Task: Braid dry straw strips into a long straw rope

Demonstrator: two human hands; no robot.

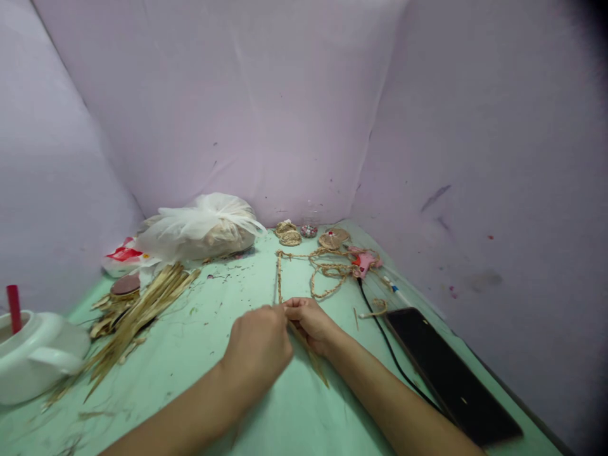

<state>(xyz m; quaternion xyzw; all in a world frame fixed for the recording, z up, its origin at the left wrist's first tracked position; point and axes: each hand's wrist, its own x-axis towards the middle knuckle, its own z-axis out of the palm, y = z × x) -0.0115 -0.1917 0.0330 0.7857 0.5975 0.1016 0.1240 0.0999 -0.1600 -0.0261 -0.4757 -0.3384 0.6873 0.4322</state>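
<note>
A braided straw cord [279, 277] runs toward me over the green table, its near end pinched between my two hands. My left hand [259, 345] is closed, knuckles up, at the cord's end; the strands inside it are hidden. Thumb and fingers of my right hand [311, 323] are pressed together on the same end. Loose flat straw strands [317, 366] trail from beneath my right hand toward me. The cord's far part turns at a corner and lies in loops [327, 271] to the right.
Left stand a white pot [42, 354] and a pile of dry straw strips [142, 316]. A white plastic bag [204, 228], woven coils [289, 234] and a bead jar [310, 229] are at the back. Rightward lie a pink glue gun [365, 263], its black cable [387, 348] and a dark slab [451, 373].
</note>
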